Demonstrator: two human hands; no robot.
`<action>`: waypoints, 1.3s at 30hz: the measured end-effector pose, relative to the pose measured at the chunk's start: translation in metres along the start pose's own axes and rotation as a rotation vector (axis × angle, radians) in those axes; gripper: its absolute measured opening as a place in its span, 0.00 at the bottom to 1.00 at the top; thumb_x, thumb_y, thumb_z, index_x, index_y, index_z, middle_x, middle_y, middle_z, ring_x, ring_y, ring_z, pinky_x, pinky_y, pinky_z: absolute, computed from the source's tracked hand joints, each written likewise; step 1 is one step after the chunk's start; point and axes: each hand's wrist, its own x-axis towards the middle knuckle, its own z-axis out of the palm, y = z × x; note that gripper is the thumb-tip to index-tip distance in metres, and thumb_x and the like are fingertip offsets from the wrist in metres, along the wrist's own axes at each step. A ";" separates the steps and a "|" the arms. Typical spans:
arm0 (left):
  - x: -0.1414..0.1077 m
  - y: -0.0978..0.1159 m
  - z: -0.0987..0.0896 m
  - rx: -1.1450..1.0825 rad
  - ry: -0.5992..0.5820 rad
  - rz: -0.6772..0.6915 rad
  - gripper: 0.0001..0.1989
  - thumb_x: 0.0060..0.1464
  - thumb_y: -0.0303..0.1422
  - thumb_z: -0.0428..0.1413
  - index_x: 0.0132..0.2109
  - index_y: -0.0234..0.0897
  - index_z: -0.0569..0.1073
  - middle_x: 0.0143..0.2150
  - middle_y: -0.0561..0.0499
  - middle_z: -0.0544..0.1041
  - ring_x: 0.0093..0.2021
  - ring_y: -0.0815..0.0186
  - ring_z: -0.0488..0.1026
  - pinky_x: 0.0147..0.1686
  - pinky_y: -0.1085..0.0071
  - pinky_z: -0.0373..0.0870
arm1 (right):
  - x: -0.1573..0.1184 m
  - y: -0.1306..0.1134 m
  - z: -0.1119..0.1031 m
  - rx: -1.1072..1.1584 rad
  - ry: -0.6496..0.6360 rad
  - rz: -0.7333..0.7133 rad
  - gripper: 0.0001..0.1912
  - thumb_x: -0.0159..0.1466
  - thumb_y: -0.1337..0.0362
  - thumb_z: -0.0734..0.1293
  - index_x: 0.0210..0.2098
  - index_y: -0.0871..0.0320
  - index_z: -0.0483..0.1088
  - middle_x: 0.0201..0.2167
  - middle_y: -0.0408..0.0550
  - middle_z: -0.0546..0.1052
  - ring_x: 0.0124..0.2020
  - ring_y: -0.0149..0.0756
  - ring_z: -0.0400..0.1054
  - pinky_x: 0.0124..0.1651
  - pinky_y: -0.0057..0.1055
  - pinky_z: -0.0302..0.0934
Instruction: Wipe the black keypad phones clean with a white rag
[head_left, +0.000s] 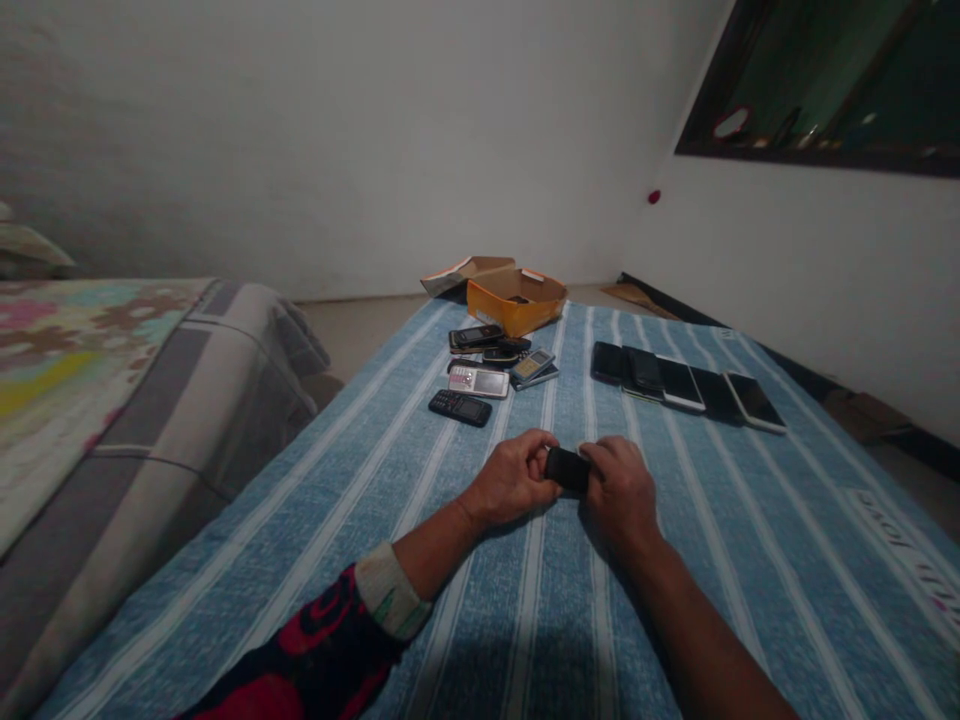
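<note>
Between both hands is a small black mobile phone (568, 470), held just above the striped cloth. My left hand (516, 478) pinches its left end with thumb and fingers. At the other end, my right hand (621, 488) is closed on it and hides part of it. Beyond my left hand lie several keypad phones: a black one (460, 407) closest, a silver one (478, 380) behind it, and a grey one (533, 366) resting on another. Further right, several dark flat phones (679, 383) lie side by side in an overlapping row.
An orange cardboard box (517, 315) with its lid open stands at the far end of the blue striped cloth (480, 620). To the left is a bed with a floral cover (90, 350). A white wall (360, 140) rises behind, with a dark-framed window (832, 90) at right.
</note>
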 end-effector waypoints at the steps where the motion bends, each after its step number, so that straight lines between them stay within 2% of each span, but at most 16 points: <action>1: 0.000 0.001 0.001 0.017 0.006 0.012 0.19 0.38 0.26 0.60 0.42 0.35 0.69 0.23 0.63 0.63 0.23 0.75 0.60 0.24 0.77 0.58 | 0.000 -0.003 0.000 0.040 0.013 -0.013 0.15 0.59 0.77 0.58 0.38 0.61 0.73 0.34 0.52 0.71 0.38 0.41 0.61 0.39 0.35 0.59; 5: -0.003 0.002 0.003 0.076 0.029 0.060 0.21 0.38 0.24 0.59 0.43 0.36 0.68 0.24 0.63 0.63 0.23 0.75 0.60 0.26 0.77 0.59 | 0.002 -0.012 -0.001 0.157 0.038 -0.066 0.15 0.61 0.76 0.57 0.41 0.61 0.73 0.36 0.53 0.71 0.39 0.40 0.62 0.41 0.35 0.61; 12: -0.006 0.003 0.005 0.126 0.044 0.124 0.23 0.40 0.23 0.58 0.46 0.37 0.65 0.24 0.63 0.62 0.24 0.75 0.61 0.26 0.77 0.60 | 0.002 -0.002 -0.004 0.103 0.034 -0.008 0.16 0.55 0.78 0.58 0.37 0.62 0.74 0.32 0.52 0.71 0.36 0.41 0.63 0.39 0.37 0.62; 17: -0.008 0.013 0.007 0.146 0.080 0.151 0.21 0.40 0.23 0.57 0.44 0.37 0.66 0.24 0.63 0.62 0.24 0.75 0.61 0.26 0.77 0.60 | 0.001 -0.004 -0.003 0.231 0.092 0.030 0.16 0.57 0.77 0.58 0.38 0.62 0.74 0.34 0.53 0.73 0.38 0.41 0.66 0.41 0.38 0.64; 21: -0.010 0.022 0.008 0.101 0.097 0.173 0.21 0.40 0.24 0.58 0.44 0.36 0.66 0.24 0.62 0.64 0.24 0.75 0.62 0.27 0.76 0.62 | 0.000 -0.009 -0.002 0.401 0.118 0.112 0.16 0.58 0.76 0.58 0.38 0.60 0.74 0.34 0.51 0.74 0.37 0.38 0.69 0.40 0.37 0.65; 27: -0.011 0.025 0.008 -0.039 0.072 0.134 0.21 0.40 0.26 0.62 0.44 0.36 0.69 0.26 0.60 0.66 0.25 0.75 0.62 0.27 0.76 0.63 | -0.001 -0.018 -0.006 0.575 0.117 0.233 0.15 0.57 0.74 0.60 0.37 0.57 0.75 0.33 0.47 0.74 0.36 0.35 0.70 0.39 0.33 0.65; 29: -0.010 0.025 0.008 -0.057 0.074 0.142 0.21 0.39 0.29 0.65 0.43 0.35 0.71 0.29 0.58 0.68 0.28 0.73 0.64 0.29 0.75 0.63 | 0.000 -0.020 -0.008 0.627 0.116 0.291 0.15 0.57 0.73 0.60 0.36 0.56 0.75 0.33 0.46 0.75 0.36 0.35 0.70 0.39 0.32 0.65; 33: -0.008 0.025 0.008 -0.040 0.104 0.197 0.22 0.35 0.30 0.69 0.42 0.37 0.75 0.39 0.51 0.72 0.39 0.66 0.69 0.34 0.71 0.66 | 0.003 -0.022 -0.011 0.711 0.117 0.449 0.12 0.55 0.71 0.62 0.33 0.57 0.76 0.32 0.46 0.76 0.35 0.36 0.71 0.38 0.32 0.65; 39: -0.009 0.027 0.016 -0.040 0.147 0.153 0.22 0.35 0.29 0.69 0.42 0.37 0.74 0.39 0.51 0.73 0.39 0.65 0.71 0.36 0.70 0.69 | 0.006 -0.023 -0.014 0.813 0.099 0.622 0.10 0.53 0.69 0.64 0.32 0.59 0.77 0.30 0.45 0.77 0.32 0.36 0.71 0.37 0.32 0.65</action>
